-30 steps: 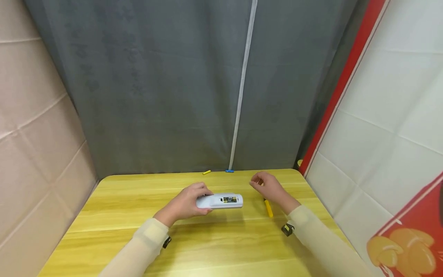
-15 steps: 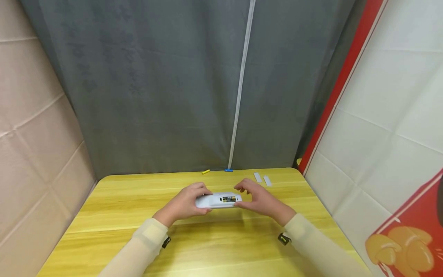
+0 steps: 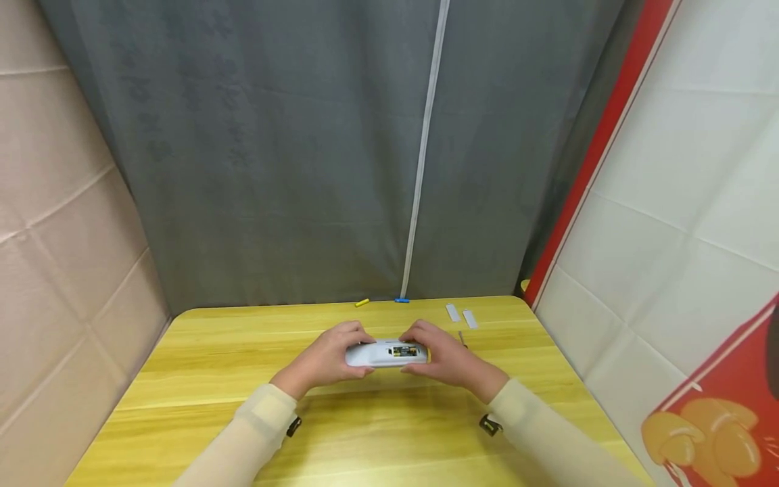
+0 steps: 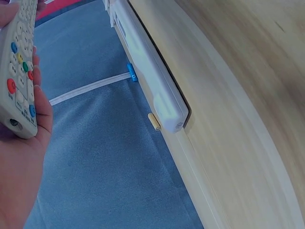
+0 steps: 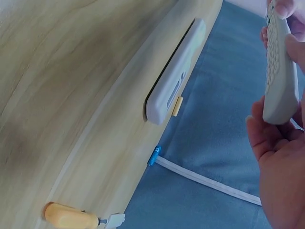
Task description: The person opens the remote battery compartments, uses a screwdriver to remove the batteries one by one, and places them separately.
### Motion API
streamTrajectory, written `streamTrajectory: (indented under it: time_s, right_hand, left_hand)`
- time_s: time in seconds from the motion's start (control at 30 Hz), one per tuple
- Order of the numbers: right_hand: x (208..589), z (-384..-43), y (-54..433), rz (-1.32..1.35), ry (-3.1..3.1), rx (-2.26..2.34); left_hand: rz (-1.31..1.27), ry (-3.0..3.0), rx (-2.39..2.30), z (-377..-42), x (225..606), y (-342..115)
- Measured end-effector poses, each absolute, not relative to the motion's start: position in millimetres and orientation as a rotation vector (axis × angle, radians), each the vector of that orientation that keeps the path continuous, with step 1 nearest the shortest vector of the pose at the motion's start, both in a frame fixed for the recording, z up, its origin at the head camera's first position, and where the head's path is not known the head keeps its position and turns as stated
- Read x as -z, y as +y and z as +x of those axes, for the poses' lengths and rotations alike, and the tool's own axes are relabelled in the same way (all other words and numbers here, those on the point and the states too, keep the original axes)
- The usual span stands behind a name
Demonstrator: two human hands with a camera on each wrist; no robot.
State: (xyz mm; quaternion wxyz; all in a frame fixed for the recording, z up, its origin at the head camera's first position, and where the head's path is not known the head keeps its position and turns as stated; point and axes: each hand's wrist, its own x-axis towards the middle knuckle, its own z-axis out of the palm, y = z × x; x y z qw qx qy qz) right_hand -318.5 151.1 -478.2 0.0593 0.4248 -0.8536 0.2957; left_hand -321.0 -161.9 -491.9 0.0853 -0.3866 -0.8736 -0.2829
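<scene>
In the head view my left hand (image 3: 322, 358) grips the left end of a white remote control (image 3: 379, 355), back side up. Its battery bay is uncovered, with batteries (image 3: 404, 352) showing inside. Around the right end, my right hand (image 3: 450, 360) holds the same remote, thumb on the near edge and fingers on the far edge. Buttons on its underside show in the left wrist view, where a second white remote (image 4: 155, 78) lies on the table. In the head view this second one is hidden behind the held remote and hands.
A yellow battery (image 3: 362, 302) and a blue battery (image 3: 402, 300) lie along the table's back edge. Two white covers (image 3: 452, 312) sit at the back right. Near them is a screwdriver (image 5: 71, 217) with a yellow handle. A grey curtain (image 3: 274, 169) hangs behind the table (image 3: 213, 379).
My right hand has come left from above the screwdriver to the remote's right end and now grips it, uncovering the two white covers. The left hand has kept its hold.
</scene>
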Motion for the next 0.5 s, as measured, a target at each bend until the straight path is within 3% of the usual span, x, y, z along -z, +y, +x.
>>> streamTrajectory:
  time_s: [0.5]
  right_hand:
    - [480, -321, 139, 1.332, -2.518, -0.815]
  left_hand:
    - [-1.194, -2.569, 0.834, -324, 490, -157]
